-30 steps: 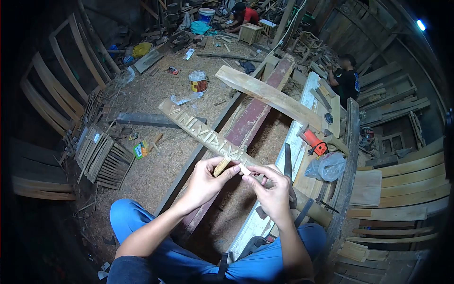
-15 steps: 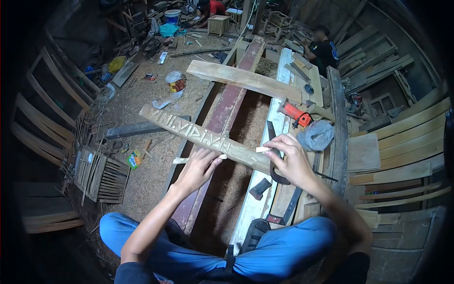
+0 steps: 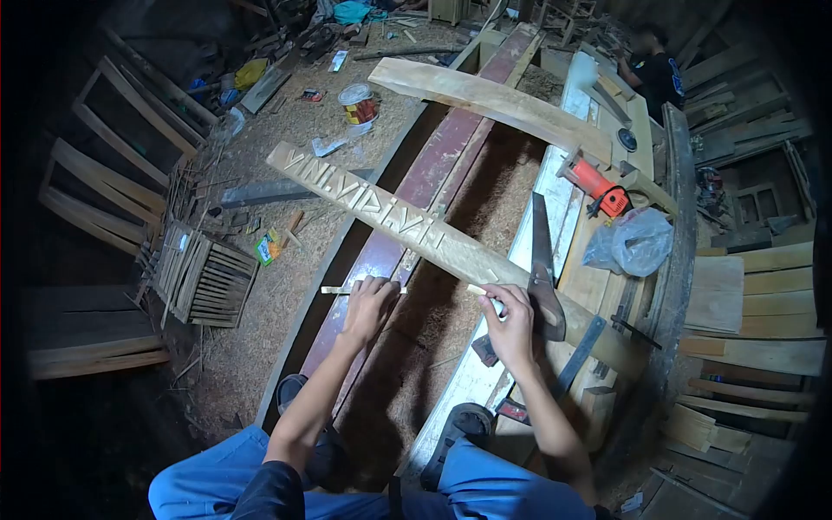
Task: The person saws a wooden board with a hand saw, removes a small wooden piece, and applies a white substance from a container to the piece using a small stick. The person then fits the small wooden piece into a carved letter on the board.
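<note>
My left hand is closed around a thin pale wood strip, which juts out on both sides of it above the maroon beam. My right hand pinches a small pale wood piece; something white also shows between its fingers. Just beyond both hands, a long wooden plank with raised letters lies slantwise across the beams. Beside my right hand a handsaw rests on the plank's near end, its blade pointing away. A small dark block sits below that hand.
On the right bench are a red power tool, a clear plastic bag and a try square. Another plank crosses the beams farther off. Open gaps run between the beams. A person sits at back right.
My left hand has moved off the lettered plank towards me with the strip. My right hand has come back from the plank's edge, uncovering the saw. The view has shifted.
</note>
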The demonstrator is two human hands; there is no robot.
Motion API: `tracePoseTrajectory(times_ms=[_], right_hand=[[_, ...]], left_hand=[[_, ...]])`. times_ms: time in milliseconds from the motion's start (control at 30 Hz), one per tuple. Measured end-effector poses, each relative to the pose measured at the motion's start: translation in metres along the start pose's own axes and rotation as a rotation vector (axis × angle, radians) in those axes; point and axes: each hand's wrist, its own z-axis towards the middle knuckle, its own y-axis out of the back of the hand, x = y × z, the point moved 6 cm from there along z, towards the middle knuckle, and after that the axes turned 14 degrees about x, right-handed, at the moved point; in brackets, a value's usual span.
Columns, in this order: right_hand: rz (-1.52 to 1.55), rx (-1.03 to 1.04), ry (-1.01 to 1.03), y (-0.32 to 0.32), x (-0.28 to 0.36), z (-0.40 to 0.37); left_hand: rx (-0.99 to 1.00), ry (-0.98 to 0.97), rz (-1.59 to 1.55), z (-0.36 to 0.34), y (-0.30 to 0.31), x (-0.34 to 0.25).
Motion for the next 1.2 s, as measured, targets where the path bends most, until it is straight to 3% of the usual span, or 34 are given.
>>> tracePoseTrajectory(times_ms=[67, 233, 367, 767, 967, 1200], right_hand=[[0.027, -0.020, -0.012, -0.013, -0.010, 0.013], [0.033, -0.020, 0.009, -0.030, -0.022, 0.048], [-0.099, -0.134, 0.113, -0.041, -0.037, 0.079], [-0.266, -0.135, 0.039, -0.067, -0.053, 0.125], [-0.365, -0.122, 0.067, -0.074, -0.048, 0.133], [-0.391, -0.104, 0.072, -0.078, -0.056, 0.133]], left_hand=[[-0.088, 0.022, -0.012, 0.003, -0.004, 0.013], [-0.097, 0.151, -0.064, 0.004, -0.016, 0.033], [-0.124, 0.154, 0.017, 0.003, -0.019, 0.031], [-0.234, 0.070, -0.129, 0.044, -0.002, 0.008], [-0.187, 0.063, -0.073, 0.090, -0.009, -0.020], [-0.148, 0.131, -0.032, 0.098, -0.023, -0.017]])
